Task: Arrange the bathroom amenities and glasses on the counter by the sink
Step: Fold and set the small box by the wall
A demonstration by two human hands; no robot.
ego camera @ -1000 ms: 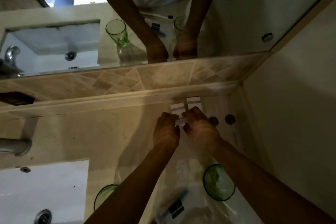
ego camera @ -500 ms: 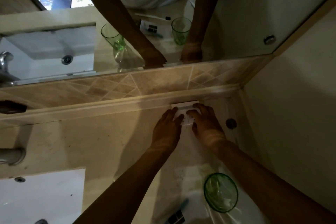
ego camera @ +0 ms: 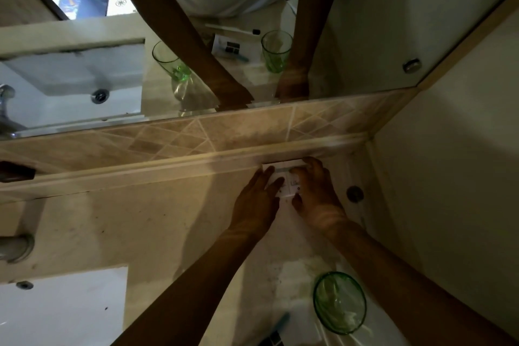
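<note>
Your left hand [ego camera: 257,202] and right hand [ego camera: 316,191] lay on either side of small white amenity boxes [ego camera: 286,182] pushed against the tiled ledge [ego camera: 196,143] at the back of the desk [ego camera: 134,222]. Both hands were loosely spread, fingertips pressing the boxes' edges rather than closed around them. The boxes carried small dark marks and a grey band, but the print was too small to read. Nearer you, a green glass [ego camera: 339,302] stood upright on the desk, just beside your right forearm. At the bottom edge lay a white packet [ego camera: 280,331] with a blue stripe and black squares; any wording on it could not be made out. A round dark cap [ego camera: 354,193] sat near your right hand, close to the side wall. The white sink [ego camera: 61,309] was at the lower left, well apart from the boxes. The mirror [ego camera: 365,22] above the ledge reflected two green glasses and your arms.
</note>
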